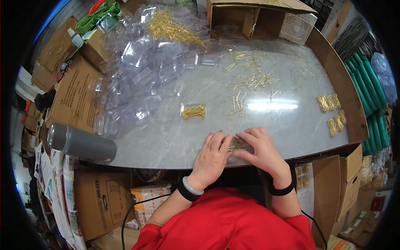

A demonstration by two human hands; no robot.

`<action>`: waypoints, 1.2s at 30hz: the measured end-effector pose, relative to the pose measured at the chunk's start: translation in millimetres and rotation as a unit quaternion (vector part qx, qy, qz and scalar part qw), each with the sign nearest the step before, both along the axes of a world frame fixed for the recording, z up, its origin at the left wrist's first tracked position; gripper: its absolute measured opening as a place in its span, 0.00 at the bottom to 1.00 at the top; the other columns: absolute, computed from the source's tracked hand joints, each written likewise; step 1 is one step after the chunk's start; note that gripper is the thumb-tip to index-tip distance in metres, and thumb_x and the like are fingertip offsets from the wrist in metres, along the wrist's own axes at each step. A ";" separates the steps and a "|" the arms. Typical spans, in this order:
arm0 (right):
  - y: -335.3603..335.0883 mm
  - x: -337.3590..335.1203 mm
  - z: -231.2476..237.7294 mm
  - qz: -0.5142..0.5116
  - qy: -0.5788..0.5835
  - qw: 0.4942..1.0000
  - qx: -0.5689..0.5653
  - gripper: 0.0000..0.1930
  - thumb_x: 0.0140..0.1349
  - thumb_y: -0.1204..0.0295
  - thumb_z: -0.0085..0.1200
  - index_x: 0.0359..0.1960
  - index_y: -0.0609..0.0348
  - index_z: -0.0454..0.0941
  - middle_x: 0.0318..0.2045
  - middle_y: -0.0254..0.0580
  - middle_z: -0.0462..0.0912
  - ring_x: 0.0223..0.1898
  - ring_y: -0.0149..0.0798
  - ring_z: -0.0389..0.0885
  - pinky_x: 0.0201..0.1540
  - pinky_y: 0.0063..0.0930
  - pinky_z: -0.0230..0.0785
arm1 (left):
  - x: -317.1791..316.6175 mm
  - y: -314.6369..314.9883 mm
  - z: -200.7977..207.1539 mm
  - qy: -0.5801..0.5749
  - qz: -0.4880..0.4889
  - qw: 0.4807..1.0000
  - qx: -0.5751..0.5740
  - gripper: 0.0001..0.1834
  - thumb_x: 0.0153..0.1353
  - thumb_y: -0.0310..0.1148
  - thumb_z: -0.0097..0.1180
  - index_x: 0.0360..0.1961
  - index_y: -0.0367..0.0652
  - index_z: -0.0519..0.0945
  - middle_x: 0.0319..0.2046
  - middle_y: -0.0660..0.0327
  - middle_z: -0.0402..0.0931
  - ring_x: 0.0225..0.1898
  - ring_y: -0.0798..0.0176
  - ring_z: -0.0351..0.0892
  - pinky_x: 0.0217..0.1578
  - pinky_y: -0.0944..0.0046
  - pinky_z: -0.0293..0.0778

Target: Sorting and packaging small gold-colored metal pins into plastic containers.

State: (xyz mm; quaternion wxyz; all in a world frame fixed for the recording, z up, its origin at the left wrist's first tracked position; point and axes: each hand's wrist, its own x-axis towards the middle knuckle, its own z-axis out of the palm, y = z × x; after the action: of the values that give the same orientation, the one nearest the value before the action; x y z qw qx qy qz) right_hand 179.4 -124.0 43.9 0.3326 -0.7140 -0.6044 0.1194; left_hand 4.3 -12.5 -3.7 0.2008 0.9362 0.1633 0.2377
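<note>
At the near edge of the table, a small clear plastic box (239, 144) with thin gold metal hooks in it lies between my hands. My left hand (211, 157) grips its left side, fingers close together and knuckles up. Curved around the right side are the thumb and fingers of my right hand (261, 151). Part of the box is covered by my fingers, so whether its lid is closed cannot be seen. A second clear box of gold hooks (194, 111) sits farther off, to the left. Loose gold hooks (237, 104) are scattered just beyond my hands.
Many empty clear boxes (137, 79) are heaped at the left, with a pile of gold hooks (171, 26) on top. A grey bottle (85, 143) lies at the left edge. Several filled packs (328, 102) stand by the right cardboard wall (343, 83). A white fan (297, 27) is behind.
</note>
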 end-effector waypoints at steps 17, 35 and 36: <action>5.2 -14.5 -28.0 0.054 -0.070 0.992 0.094 0.26 0.56 0.75 0.65 0.58 0.63 0.76 0.56 0.51 0.77 0.57 0.55 0.75 0.62 0.46 0.69 | -7.8 11.4 0.2 -0.060 -0.028 0.990 -0.123 0.29 0.65 0.22 0.57 0.67 0.35 0.68 0.63 0.43 0.68 0.66 0.38 0.67 0.66 0.49 0.66; 7.6 -28.8 -15.7 0.065 -0.073 0.994 0.056 0.31 0.58 0.63 0.67 0.62 0.58 0.73 0.61 0.43 0.77 0.62 0.50 0.71 0.65 0.46 0.62 | -52.0 48.9 31.5 0.127 -0.088 0.984 -0.092 0.42 0.58 0.27 0.64 0.74 0.44 0.62 0.74 0.50 0.56 0.76 0.36 0.49 0.73 0.40 0.51; 6.5 -25.6 -21.2 0.071 -0.077 0.993 0.054 0.31 0.58 0.63 0.67 0.63 0.58 0.73 0.60 0.43 0.77 0.62 0.50 0.71 0.65 0.46 0.62 | -50.3 49.5 30.9 0.139 -0.100 0.982 -0.084 0.43 0.58 0.27 0.64 0.75 0.44 0.61 0.75 0.50 0.55 0.76 0.36 0.48 0.73 0.39 0.50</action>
State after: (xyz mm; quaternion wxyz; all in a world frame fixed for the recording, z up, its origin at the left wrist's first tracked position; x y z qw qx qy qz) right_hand 153.8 -117.5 22.7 0.3143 -0.6569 -0.6831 0.0547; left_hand -46.0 37.0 27.1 0.2769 0.9516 0.1142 0.0689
